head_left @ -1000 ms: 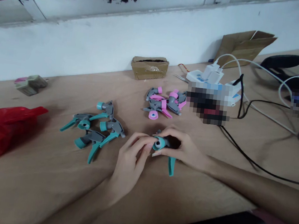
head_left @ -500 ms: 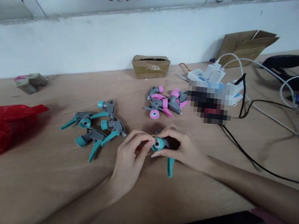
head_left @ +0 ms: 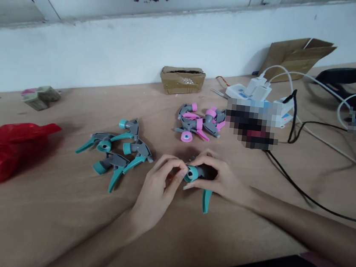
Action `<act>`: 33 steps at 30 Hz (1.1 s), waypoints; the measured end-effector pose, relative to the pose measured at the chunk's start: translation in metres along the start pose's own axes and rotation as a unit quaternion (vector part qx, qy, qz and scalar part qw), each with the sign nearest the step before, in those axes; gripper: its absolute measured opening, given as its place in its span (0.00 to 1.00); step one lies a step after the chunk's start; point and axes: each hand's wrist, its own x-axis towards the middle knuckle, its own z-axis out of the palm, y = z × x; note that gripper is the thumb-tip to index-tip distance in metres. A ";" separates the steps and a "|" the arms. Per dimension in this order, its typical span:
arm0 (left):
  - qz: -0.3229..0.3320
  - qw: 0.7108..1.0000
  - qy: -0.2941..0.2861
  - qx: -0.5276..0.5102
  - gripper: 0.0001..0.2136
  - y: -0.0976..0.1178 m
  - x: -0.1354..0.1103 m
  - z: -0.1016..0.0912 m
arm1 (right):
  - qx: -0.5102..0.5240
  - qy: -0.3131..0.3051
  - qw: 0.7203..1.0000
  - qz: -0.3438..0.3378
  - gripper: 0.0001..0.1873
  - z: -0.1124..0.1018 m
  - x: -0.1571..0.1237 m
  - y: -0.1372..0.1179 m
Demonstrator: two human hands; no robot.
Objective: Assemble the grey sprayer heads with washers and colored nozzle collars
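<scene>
My right hand (head_left: pixel 221 175) grips a grey and teal trigger sprayer head (head_left: pixel 191 174). Its teal collar opening faces left toward my other hand, and its teal trigger hangs below my fingers. At the rim of that collar, my left hand (head_left: pixel 162 185) has thumb and forefinger pinched together. Whatever lies between those fingertips is too small or hidden to make out. To the left lies a loose group of several teal trigger sprayer heads (head_left: pixel 115 160). Several pink and grey sprayer heads (head_left: pixel 195 124) are clustered behind my hands.
A crumpled red plastic bag (head_left: pixel 11 153) lies at the left. Along the wall are greenish blocks (head_left: pixel 42 97), a small cardboard box (head_left: pixel 182 81) and a larger open carton (head_left: pixel 297 59). A white power strip (head_left: pixel 237 91) with plugs and cables (head_left: pixel 299 194) occupies the right side.
The whole view has shifted slightly to the right. Both hands stay at the sprayer head's collar, with almost no change in their grip.
</scene>
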 end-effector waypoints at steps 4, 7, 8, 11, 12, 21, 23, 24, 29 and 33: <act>0.003 1.000 0.000 0.005 0.03 -0.002 -0.001 0.001 | 0.002 -0.002 1.000 0.004 0.15 0.000 -0.001 0.001; -0.004 1.000 -0.004 0.002 0.02 -0.004 0.000 0.001 | -0.006 -0.001 1.000 0.000 0.16 0.001 -0.001 0.002; -0.007 1.000 -0.007 -0.001 0.02 -0.004 0.001 0.001 | -0.009 -0.003 1.000 -0.002 0.17 0.001 -0.001 0.002; -0.011 1.000 -0.016 -0.003 0.03 -0.004 0.002 -0.001 | -0.018 -0.010 1.000 -0.008 0.17 0.001 -0.001 0.002; -0.009 1.000 -0.017 0.001 0.03 -0.003 0.002 -0.001 | -0.021 -0.011 1.000 -0.010 0.17 0.000 -0.001 0.002; 0.054 0.995 0.021 0.082 0.06 0.001 0.000 0.001 | -0.010 -0.006 1.000 -0.013 0.17 0.001 -0.001 -0.001; 0.066 0.994 0.023 0.089 0.06 0.000 0.000 0.002 | -0.006 -0.007 1.000 -0.013 0.17 0.000 0.000 0.000; 0.067 0.993 0.024 0.091 0.06 0.000 0.000 0.002 | -0.009 -0.006 1.000 -0.012 0.18 -0.002 0.000 0.001; 0.033 0.995 0.053 0.082 0.05 -0.001 0.002 -0.006 | -0.063 0.084 0.994 0.027 0.19 -0.015 0.003 0.013; -0.021 0.999 0.027 0.024 0.04 -0.008 0.002 -0.010 | -0.040 0.050 0.998 0.014 0.20 -0.017 0.003 0.011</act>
